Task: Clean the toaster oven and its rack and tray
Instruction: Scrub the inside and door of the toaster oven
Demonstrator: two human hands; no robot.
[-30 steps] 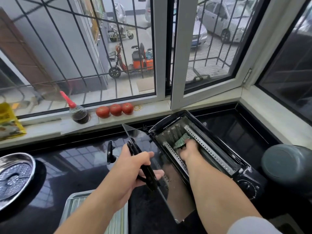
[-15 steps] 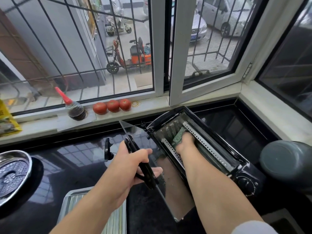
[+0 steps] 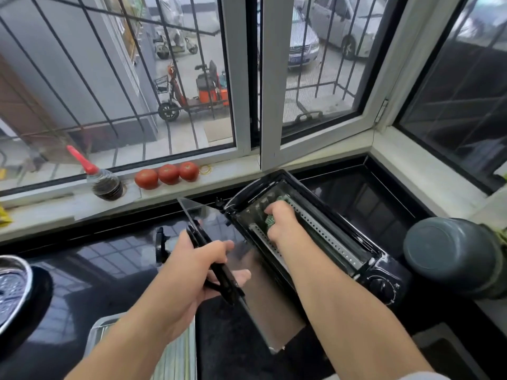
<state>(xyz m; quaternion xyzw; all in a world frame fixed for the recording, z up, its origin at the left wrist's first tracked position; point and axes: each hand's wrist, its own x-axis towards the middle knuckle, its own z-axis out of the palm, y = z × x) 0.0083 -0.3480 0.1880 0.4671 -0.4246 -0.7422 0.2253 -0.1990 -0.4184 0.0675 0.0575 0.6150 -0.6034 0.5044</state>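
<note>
Inside the toaster oven, the right hand grips the green scrubber.

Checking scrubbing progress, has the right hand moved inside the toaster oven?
Yes. The right hand with the scrubber moved deeper toward the oven back wall.

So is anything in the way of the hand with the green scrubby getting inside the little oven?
Nothing visible is. The left hand holds the glass door open by its handle, and the right hand is already inside the toaster oven, pressing the green scouring pad against its inner wall.
</note>
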